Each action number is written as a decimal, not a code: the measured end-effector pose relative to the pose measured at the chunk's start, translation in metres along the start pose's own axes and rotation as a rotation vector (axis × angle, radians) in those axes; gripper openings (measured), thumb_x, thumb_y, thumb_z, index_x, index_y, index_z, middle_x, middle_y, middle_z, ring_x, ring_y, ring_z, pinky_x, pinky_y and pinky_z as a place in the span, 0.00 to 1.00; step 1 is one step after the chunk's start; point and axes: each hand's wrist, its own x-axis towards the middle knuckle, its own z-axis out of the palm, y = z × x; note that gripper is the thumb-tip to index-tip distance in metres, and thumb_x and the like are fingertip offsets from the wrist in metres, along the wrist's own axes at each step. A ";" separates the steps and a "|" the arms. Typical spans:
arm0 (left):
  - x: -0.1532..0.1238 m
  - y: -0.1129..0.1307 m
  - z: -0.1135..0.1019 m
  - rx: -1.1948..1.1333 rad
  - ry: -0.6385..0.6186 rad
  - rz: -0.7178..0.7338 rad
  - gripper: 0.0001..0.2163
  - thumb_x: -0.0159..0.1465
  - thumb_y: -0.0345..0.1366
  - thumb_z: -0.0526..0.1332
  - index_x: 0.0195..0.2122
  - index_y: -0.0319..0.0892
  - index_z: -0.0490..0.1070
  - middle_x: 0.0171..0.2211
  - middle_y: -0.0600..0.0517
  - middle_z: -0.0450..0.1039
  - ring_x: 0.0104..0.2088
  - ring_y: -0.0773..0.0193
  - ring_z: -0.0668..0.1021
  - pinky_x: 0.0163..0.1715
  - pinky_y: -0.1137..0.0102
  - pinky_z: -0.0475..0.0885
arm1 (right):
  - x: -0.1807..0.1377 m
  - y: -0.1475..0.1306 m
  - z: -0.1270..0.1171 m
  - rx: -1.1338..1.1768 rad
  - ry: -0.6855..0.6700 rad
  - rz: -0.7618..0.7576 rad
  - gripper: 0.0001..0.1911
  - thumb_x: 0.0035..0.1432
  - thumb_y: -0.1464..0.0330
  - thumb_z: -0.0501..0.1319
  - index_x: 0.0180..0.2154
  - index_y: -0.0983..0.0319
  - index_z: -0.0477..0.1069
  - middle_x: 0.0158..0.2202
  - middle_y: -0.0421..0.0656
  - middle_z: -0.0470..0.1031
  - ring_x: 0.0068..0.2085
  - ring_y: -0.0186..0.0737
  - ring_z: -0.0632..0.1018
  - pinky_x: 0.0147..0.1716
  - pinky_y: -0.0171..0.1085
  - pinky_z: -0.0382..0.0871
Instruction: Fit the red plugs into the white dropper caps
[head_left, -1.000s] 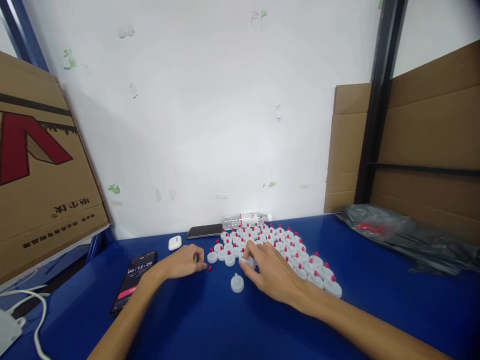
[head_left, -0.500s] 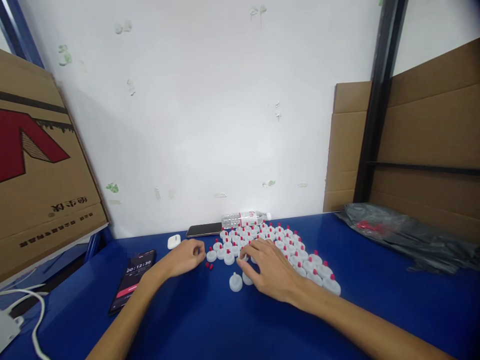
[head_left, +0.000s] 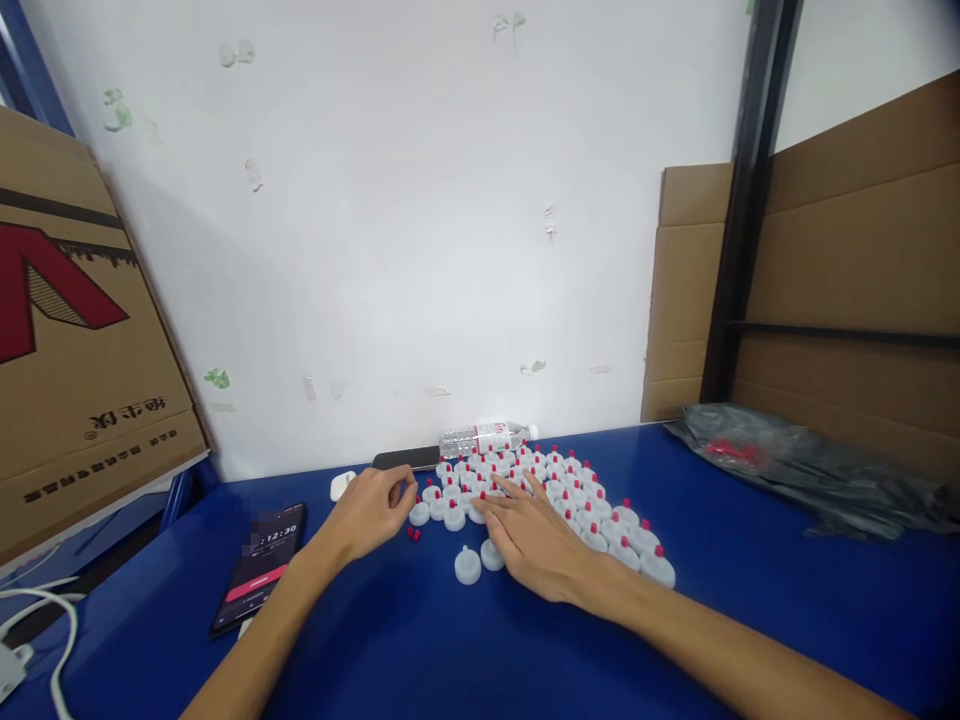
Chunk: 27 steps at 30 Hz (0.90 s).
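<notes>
Many white nozzle lids with red tip caps [head_left: 592, 538] stand in a packed group on the blue table. My right hand [head_left: 536, 540] lies over the front of this group, fingers spread, its thumb beside one red-tipped lid [head_left: 478, 512]. Two white lids stand in front: one bare-tipped lid [head_left: 468, 567], and another [head_left: 492, 555] partly behind my right hand. At the group's left edge is my left hand [head_left: 375, 510], thumb and forefinger pinched together next to a red-tipped lid [head_left: 418, 514]. Whatever is in that pinch is hidden. Loose red caps [head_left: 414, 535] lie just below it.
Behind the lids are a clear water bottle [head_left: 480, 438] on its side and a dark phone [head_left: 407, 458]. A white earbud case [head_left: 342, 485] and a phone showing a timer [head_left: 259, 570] lie left. A grey plastic bag [head_left: 795, 465] is at right, cardboard [head_left: 82, 300] at left.
My right hand's fingers have stretched out and flattened forward over the lids. My left hand has risen slightly, still pinched. The whole view has shifted a little.
</notes>
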 end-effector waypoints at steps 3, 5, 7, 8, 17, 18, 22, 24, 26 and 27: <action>-0.003 0.015 0.002 -0.041 0.033 0.064 0.12 0.67 0.40 0.51 0.30 0.45 0.68 0.17 0.57 0.62 0.20 0.64 0.67 0.27 0.69 0.53 | 0.002 -0.004 -0.007 0.044 0.060 -0.063 0.20 0.71 0.69 0.46 0.54 0.58 0.72 0.52 0.43 0.77 0.63 0.46 0.66 0.65 0.57 0.44; -0.006 0.028 0.004 -0.102 0.038 0.118 0.13 0.69 0.41 0.49 0.32 0.45 0.68 0.18 0.57 0.63 0.21 0.64 0.67 0.28 0.69 0.54 | 0.002 -0.008 -0.011 0.070 0.119 -0.118 0.15 0.70 0.66 0.50 0.50 0.56 0.73 0.49 0.41 0.79 0.59 0.44 0.71 0.65 0.54 0.45; -0.009 0.040 0.007 -0.176 0.001 0.164 0.14 0.71 0.42 0.48 0.34 0.44 0.67 0.21 0.57 0.66 0.22 0.64 0.68 0.29 0.69 0.55 | 0.003 -0.012 -0.013 0.076 0.164 -0.170 0.10 0.67 0.63 0.57 0.45 0.57 0.74 0.45 0.41 0.79 0.52 0.42 0.75 0.63 0.51 0.50; -0.010 0.045 0.008 -0.214 -0.027 0.180 0.14 0.71 0.43 0.47 0.34 0.44 0.67 0.22 0.56 0.67 0.23 0.65 0.68 0.29 0.69 0.55 | 0.003 -0.014 -0.012 0.070 0.180 -0.201 0.09 0.65 0.63 0.59 0.43 0.58 0.73 0.44 0.42 0.79 0.49 0.41 0.77 0.61 0.49 0.53; -0.014 0.052 0.017 -0.337 -0.115 0.231 0.15 0.71 0.43 0.49 0.28 0.43 0.62 0.20 0.58 0.60 0.22 0.67 0.62 0.27 0.69 0.54 | 0.000 -0.009 -0.008 0.126 0.125 -0.326 0.06 0.62 0.71 0.58 0.42 0.59 0.67 0.38 0.42 0.77 0.40 0.39 0.76 0.46 0.39 0.67; -0.015 0.052 0.017 -0.318 -0.118 0.236 0.15 0.70 0.43 0.50 0.29 0.43 0.63 0.19 0.58 0.59 0.21 0.67 0.61 0.27 0.69 0.53 | 0.000 -0.009 -0.008 0.146 0.128 -0.314 0.05 0.62 0.71 0.58 0.41 0.59 0.66 0.38 0.42 0.76 0.40 0.39 0.76 0.46 0.39 0.68; -0.013 0.054 0.013 -0.376 -0.137 0.245 0.18 0.71 0.46 0.48 0.28 0.42 0.65 0.20 0.58 0.58 0.22 0.68 0.60 0.27 0.70 0.53 | 0.002 -0.007 -0.011 0.179 0.143 -0.287 0.03 0.63 0.70 0.59 0.37 0.59 0.63 0.36 0.41 0.74 0.37 0.39 0.74 0.43 0.39 0.67; -0.011 0.056 0.011 -0.487 -0.144 0.226 0.21 0.71 0.47 0.46 0.27 0.41 0.67 0.22 0.57 0.59 0.23 0.68 0.61 0.27 0.71 0.54 | 0.004 -0.007 -0.012 0.169 0.157 -0.288 0.04 0.63 0.70 0.58 0.37 0.59 0.62 0.35 0.41 0.73 0.37 0.38 0.73 0.42 0.38 0.67; -0.009 0.058 0.013 -0.637 -0.161 0.170 0.22 0.71 0.49 0.47 0.28 0.41 0.68 0.22 0.57 0.58 0.23 0.69 0.60 0.25 0.72 0.54 | 0.007 -0.008 -0.012 0.152 0.187 -0.302 0.04 0.64 0.69 0.58 0.37 0.59 0.62 0.35 0.41 0.73 0.37 0.38 0.72 0.41 0.38 0.66; -0.008 0.058 0.015 -0.722 -0.183 0.128 0.22 0.70 0.50 0.48 0.28 0.41 0.67 0.22 0.58 0.56 0.23 0.69 0.58 0.23 0.72 0.53 | 0.008 -0.009 -0.012 0.143 0.200 -0.311 0.04 0.64 0.70 0.58 0.36 0.59 0.62 0.34 0.41 0.73 0.36 0.38 0.72 0.41 0.37 0.66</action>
